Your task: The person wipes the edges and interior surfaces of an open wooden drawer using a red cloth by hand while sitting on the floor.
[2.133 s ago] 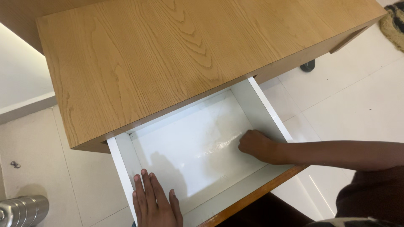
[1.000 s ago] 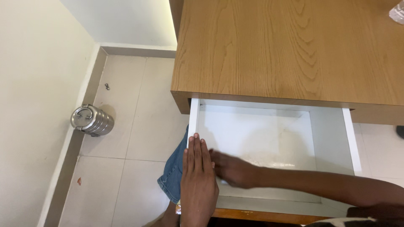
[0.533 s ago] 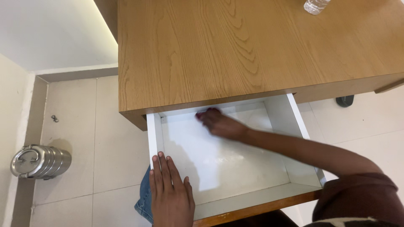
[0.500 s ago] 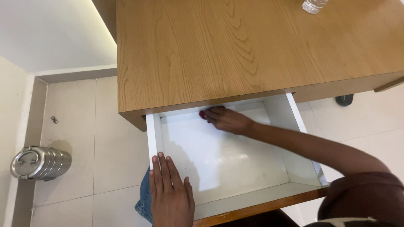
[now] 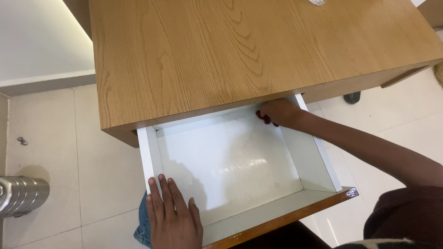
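My right hand at drawer far right corner under table, fingers clenched on red cloth. Left hand flat, released, bracing near left rim. I press cloth firmly into corner seams.

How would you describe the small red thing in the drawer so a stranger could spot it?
Find the open white drawer under the wooden desk. In its far right corner the right hand covers a small red cloth, the only colour inside.

A home room: wooden desk, tiled floor, steel tiffin carrier.
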